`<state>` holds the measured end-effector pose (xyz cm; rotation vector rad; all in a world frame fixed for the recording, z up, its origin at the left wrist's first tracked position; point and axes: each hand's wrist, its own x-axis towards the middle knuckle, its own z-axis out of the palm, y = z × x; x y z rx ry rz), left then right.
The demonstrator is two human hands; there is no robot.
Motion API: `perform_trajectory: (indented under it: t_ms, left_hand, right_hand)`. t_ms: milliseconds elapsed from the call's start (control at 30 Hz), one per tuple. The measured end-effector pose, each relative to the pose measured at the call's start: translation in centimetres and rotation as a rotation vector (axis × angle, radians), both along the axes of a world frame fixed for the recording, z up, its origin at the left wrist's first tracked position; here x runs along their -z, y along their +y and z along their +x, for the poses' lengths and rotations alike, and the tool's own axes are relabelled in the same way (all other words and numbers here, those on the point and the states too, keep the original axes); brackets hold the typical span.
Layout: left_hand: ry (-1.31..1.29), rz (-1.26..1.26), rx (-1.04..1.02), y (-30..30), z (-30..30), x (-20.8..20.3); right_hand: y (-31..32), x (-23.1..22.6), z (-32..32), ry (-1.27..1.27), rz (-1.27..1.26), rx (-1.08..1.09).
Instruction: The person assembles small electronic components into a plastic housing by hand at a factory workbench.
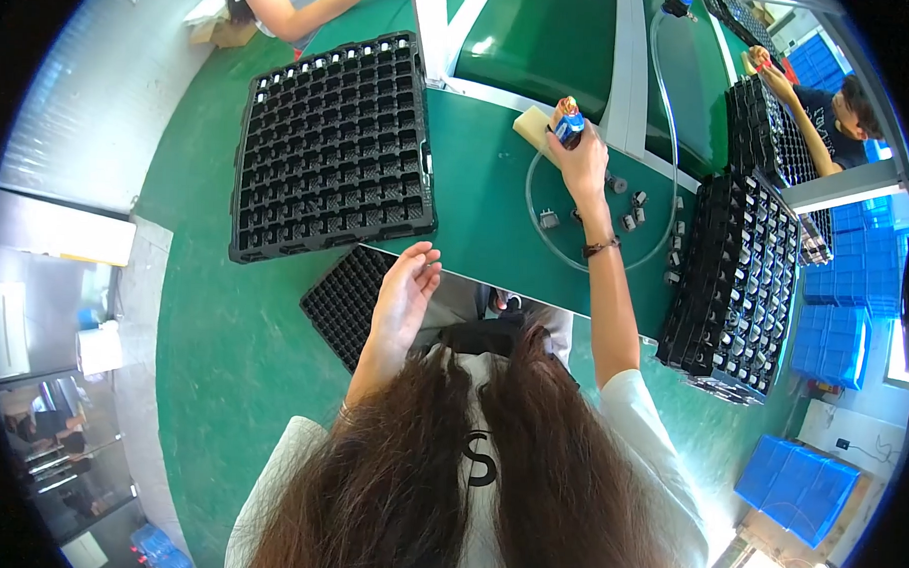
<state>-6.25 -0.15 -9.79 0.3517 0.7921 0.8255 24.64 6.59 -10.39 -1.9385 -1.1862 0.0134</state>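
Note:
My right hand point(581, 160) is raised over the green bench point(477, 200), its fingers wrapped round a blue hand tool with a copper-coloured end point(568, 120). A beige block point(536, 133) lies right beside that hand. The tool's full shape is hidden by my fingers. Below and right of the hand, several small silver metal parts point(548, 219) lie loose on the bench, and more stand in a line near its right side. My left hand point(411, 280) hovers at the bench's near edge, fingers loosely bent and apart, holding nothing.
A black pocketed tray point(334, 150) stands left, small parts along its far row. Another black tray point(346, 302) lies lower. Stacked trays of parts point(740, 284) stand right. A clear hose point(671, 101) loops over the bench. White frame posts rise behind; two people work nearby.

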Motion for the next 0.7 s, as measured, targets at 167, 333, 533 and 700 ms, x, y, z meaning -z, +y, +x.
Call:
perform_trajectory:
  t_ms: [167,333,533,700]
  left_hand:
    - [-0.002,0.012,-0.003,0.1,-0.3,0.0]
    - [-0.002,0.001,-0.041,-0.1,-1.8,0.2]
    - [0.302,0.457,-0.082,5.9,-2.4,-3.0]
    - [1.147,1.129,-0.428,22.5,-8.9,-3.2]
  right_hand:
    - [-2.1,-1.4,0.0,0.224,-0.098,-0.137]
    - [-6.6,-1.1,-0.8,0.237,0.082,-0.015]
    - [-12.7,-1.1,-0.6,0.355,0.257,0.096]
    - [-12.3,0.0,-1.4,0.381,0.249,-0.004]
